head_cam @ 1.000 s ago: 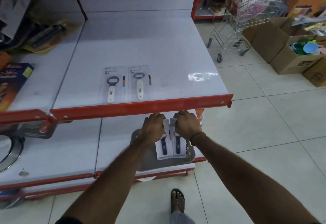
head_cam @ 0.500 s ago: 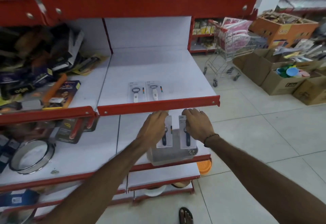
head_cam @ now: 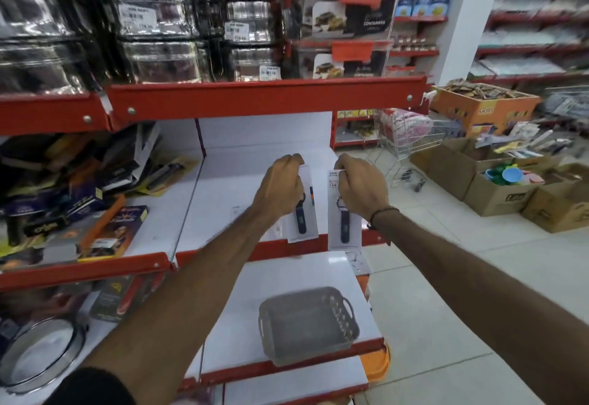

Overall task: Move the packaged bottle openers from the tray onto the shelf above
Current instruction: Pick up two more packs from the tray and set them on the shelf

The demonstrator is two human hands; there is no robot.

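Observation:
My left hand (head_cam: 280,186) grips the top of a white card holding a dark blue bottle opener (head_cam: 302,220). In my right hand (head_cam: 361,186) hangs a second packaged dark blue opener (head_cam: 344,226), held by its top edge. Both packs dangle upright over the front of the white shelf (head_cam: 223,200) with the red lip. The grey plastic tray (head_cam: 307,325) sits on the lower shelf beneath my arms, and nothing shows inside it. Two packs laid on the shelf earlier are mostly hidden behind my left forearm; only a corner (head_cam: 237,212) shows.
Jumbled boxed goods (head_cam: 79,213) crowd the shelf bay to the left. Steel containers (head_cam: 153,22) fill the top shelf. A round sieve (head_cam: 41,353) lies at lower left. A shopping trolley (head_cam: 411,137) and cardboard boxes (head_cam: 497,191) stand on the tiled floor at right.
Both hands have risen from the tray to the shelf above, each carrying one packaged opener. My head has tilted up, bringing the top shelf into view.

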